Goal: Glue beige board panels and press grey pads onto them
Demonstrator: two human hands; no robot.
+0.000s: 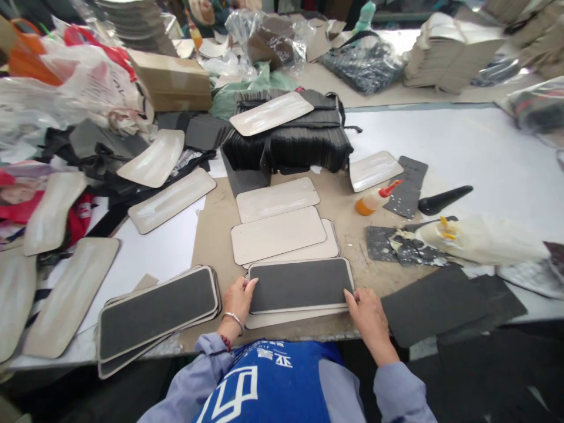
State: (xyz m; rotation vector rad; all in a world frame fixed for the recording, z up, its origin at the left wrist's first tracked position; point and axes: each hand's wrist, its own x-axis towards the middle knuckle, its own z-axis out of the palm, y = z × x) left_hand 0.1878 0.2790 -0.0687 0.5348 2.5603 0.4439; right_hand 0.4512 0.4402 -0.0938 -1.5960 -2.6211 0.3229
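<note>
A rounded rectangular panel [302, 285] with a dark grey face and pale border lies in front of me. My left hand [238, 302] pinches its left edge, thumb on top. The right edge is held the same way by my right hand [368, 317]. Beneath it, a pale panel [286, 321] sticks out toward me. Just beyond lie a plain beige panel [278, 235] and a glossy, wet-looking one [277, 200]. Left of my left hand is a stack of dark-faced panels [158, 311], slightly fanned. The fingers under the held panel are hidden.
A bundle of black pieces [291, 141] stands at the back. To the right are a red-tipped glue bottle [374, 200], a black handle-like tool [445, 200] and dark sheets [440, 302]. Several shiny panels [73, 296] lie left, near plastic bags [88, 76].
</note>
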